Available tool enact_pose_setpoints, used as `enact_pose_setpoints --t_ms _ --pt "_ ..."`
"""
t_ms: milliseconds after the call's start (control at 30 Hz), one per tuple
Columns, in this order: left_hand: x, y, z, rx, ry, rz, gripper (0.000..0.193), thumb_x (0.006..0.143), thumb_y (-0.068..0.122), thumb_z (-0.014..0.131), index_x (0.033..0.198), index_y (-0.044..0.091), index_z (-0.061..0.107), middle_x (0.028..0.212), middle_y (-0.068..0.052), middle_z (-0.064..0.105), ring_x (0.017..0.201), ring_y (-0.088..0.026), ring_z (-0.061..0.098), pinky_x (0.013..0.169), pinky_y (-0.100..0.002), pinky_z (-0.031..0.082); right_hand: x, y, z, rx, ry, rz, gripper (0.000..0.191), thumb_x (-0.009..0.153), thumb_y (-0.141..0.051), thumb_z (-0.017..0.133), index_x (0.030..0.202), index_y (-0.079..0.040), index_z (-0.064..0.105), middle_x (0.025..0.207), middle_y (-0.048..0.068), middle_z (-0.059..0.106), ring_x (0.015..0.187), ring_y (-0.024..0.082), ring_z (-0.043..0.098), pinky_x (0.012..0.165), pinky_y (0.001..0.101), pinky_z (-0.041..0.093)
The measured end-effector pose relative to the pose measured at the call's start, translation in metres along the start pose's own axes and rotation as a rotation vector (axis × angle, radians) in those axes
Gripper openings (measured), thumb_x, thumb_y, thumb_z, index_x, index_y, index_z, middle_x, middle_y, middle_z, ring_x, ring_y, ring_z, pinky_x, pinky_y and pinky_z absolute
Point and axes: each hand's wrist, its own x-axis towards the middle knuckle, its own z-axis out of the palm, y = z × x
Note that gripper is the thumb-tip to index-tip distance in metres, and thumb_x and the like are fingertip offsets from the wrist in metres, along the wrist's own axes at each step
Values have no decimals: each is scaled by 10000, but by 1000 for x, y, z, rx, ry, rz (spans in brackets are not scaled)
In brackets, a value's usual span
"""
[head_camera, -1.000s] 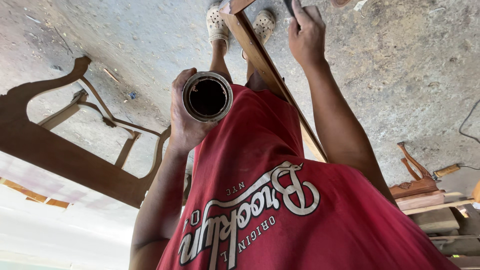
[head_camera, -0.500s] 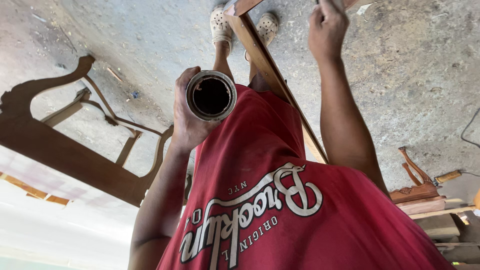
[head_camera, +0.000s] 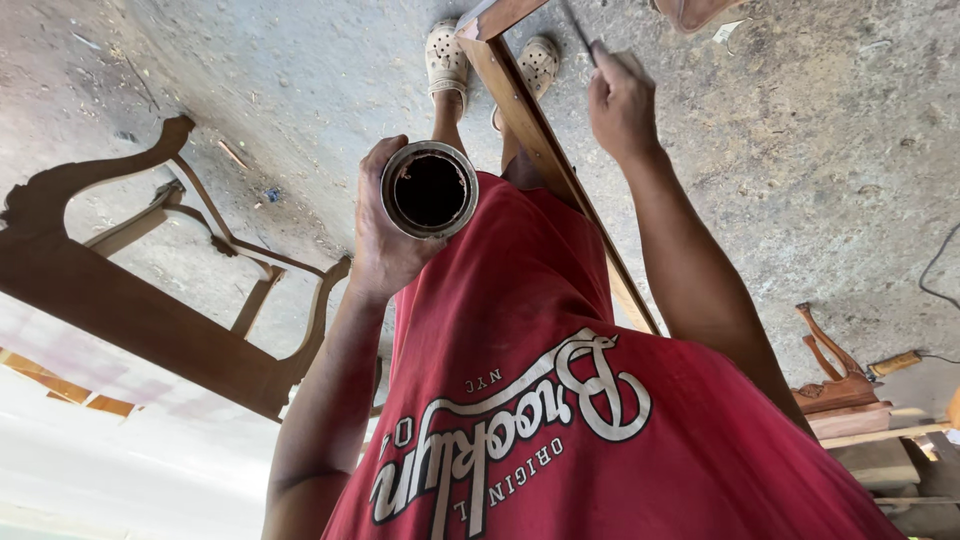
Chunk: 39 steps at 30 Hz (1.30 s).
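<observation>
The round metal tin (head_camera: 430, 189), its mouth open and its inside dark, is sitting upright in the left hand (head_camera: 385, 235), raised in front of the red shirt (head_camera: 560, 400); the grip is wrapping round the tin's side, with the thumb over the rim nearest the body. Just beside it, the long wooden strip (head_camera: 545, 150) is running slantwise from the feet toward the waist, passing between the tin and the right forearm. The right hand (head_camera: 622, 100) is closing its grip on a thin dark handle, seemingly a brush (head_camera: 578, 28), whose tip is reaching toward the strip's far end; the working end is too small to make out.

Against the frame half a second back, the right hand is sitting slightly lower and closer to the strip, while the tin is keeping its place and tilt.

Two sandalled feet (head_camera: 448, 55) are standing on the rough concrete floor (head_camera: 800, 180) at the strip's far end. To the left, a carved wooden chair frame (head_camera: 150, 300) is lying well apart from the tin, with bare floor between. To the right, smaller carved wooden pieces (head_camera: 835, 380) and a cable are lying near the picture's edge, well clear of the right arm.
</observation>
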Motion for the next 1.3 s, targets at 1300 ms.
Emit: enact_pose_setpoints --t_ms 1300 --pt "-18 -56 -90 175 -55 216 986 705 142 961 1501 37 390 1499 -229 437 1419 -429 459 1206 -472 445 -47 -310 -44 -75 -226 -420 64 1011 -34 672 989 -5 725 872 154 690 737 281 683 650 394 558"
